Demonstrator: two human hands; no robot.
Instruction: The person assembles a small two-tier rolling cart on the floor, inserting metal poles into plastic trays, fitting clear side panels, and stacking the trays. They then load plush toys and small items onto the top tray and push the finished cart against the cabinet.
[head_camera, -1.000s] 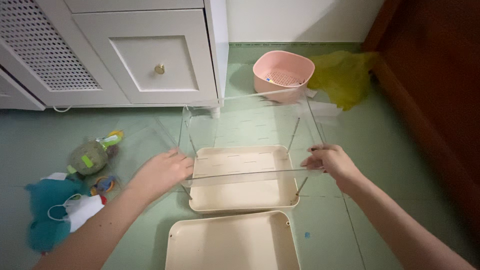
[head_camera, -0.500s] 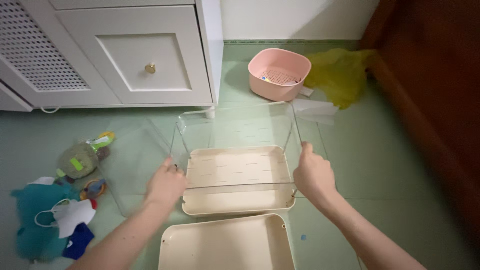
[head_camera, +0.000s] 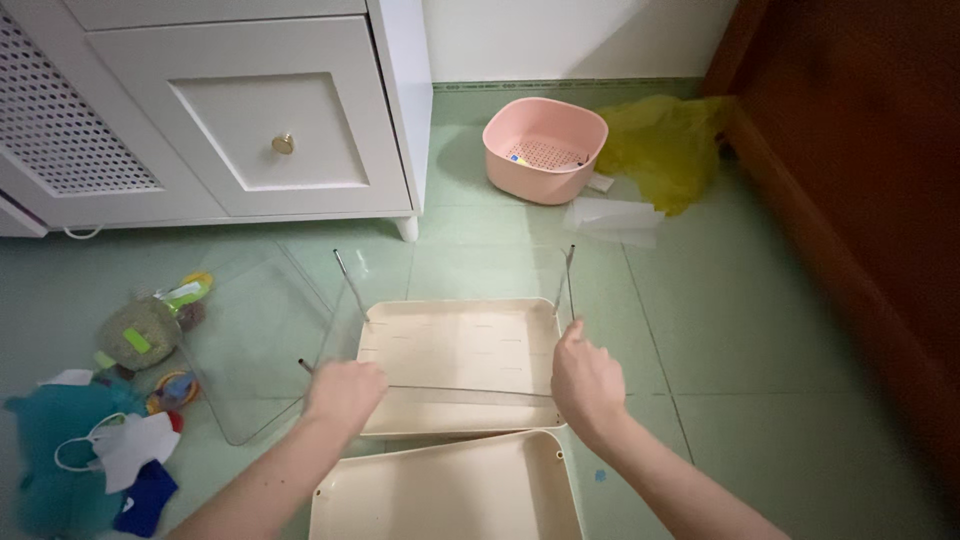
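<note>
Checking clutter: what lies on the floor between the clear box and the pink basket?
Head view: only bare green floor between the clear box and pink basket; a clear sheet lies off to the side.

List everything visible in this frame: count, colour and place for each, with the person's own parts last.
clear box frame: one, transparent, on the upper tray, held at both near corners
cream trays: two, one under the clear frame, one nearer the camera
clear panel: one, transparent, on the floor at left
pink basket: one, by the far wall
yellow bag: one, beside the basket
white cabinet: one, upper left
toys and cloth pile: several, green, teal, white, far left
green tiled floor: one
left hand: on the frame's near left corner
right hand: on its near right corner
</note>
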